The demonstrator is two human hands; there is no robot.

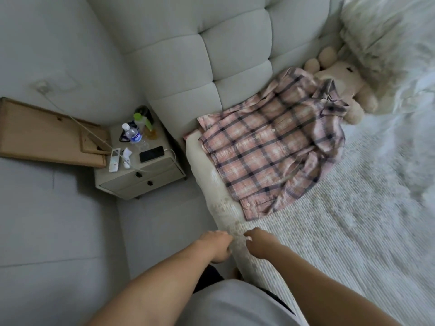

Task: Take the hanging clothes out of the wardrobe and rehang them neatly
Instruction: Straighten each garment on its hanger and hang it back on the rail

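A pink plaid shirt (270,147) lies spread flat on the bed (341,231), its collar toward the headboard and a plush toy. No hanger shows on it. My left hand (215,245) hangs at the bed's near edge with loosely curled fingers and holds nothing. My right hand (257,243) hovers just over the mattress edge, fingers loosely bent, also holding nothing. Both hands are well short of the shirt's hem. The wardrobe is out of view.
A cream plush toy (339,76) and pillows (376,31) lie at the bed's head against the padded headboard (235,43). A nightstand (141,168) left of the bed carries bottles, a phone and a remote. A wooden board (42,132) leans by the wall.
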